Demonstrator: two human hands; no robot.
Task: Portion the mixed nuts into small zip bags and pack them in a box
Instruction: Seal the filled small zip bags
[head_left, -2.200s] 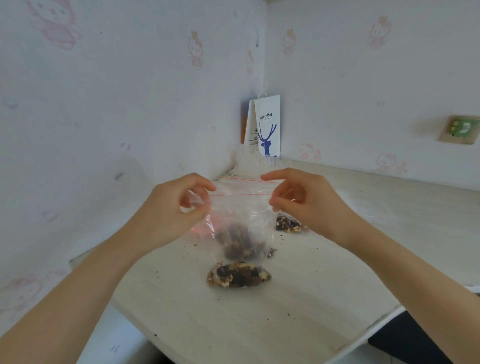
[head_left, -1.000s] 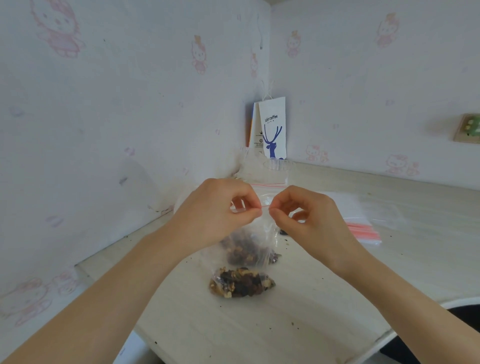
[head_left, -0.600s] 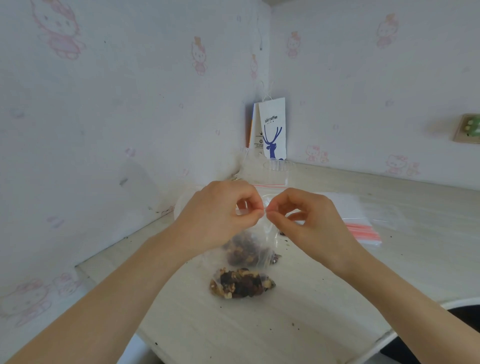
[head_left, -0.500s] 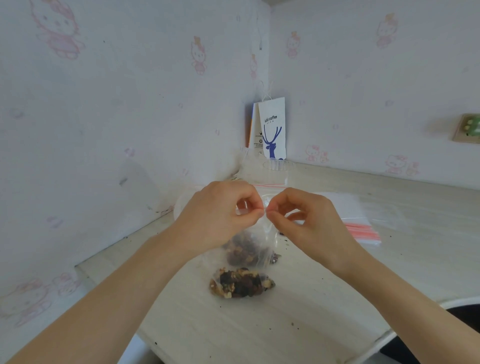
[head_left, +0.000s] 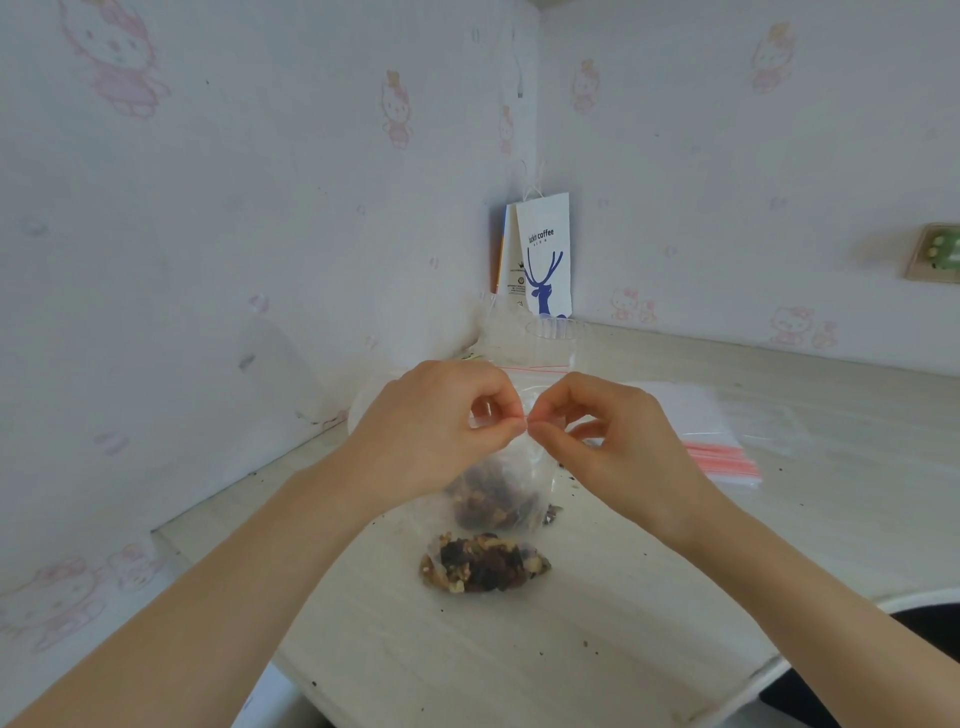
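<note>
Both hands hold a small clear zip bag of mixed nuts (head_left: 493, 499) above the table. My left hand (head_left: 441, 431) pinches its top edge between thumb and forefinger. My right hand (head_left: 608, 436) pinches the same edge, fingertip to fingertip with the left. The nuts hang in the bag's bottom, partly hidden by my left hand. A filled bag of nuts (head_left: 483, 564) lies flat on the table just below it. A stack of empty zip bags (head_left: 711, 441) with red strips lies to the right. No box is in view.
A clear plastic cup (head_left: 550, 338) and a large clear bag (head_left: 511, 353) with a red strip stand behind my hands. A white paper coffee bag (head_left: 543, 254) leans in the wall corner. Crumbs dot the pale table (head_left: 519, 649), whose edge runs along the front.
My hands have come together from the bag's two corners to its middle, pinching along the top edge. In the last half second they have stayed almost still.
</note>
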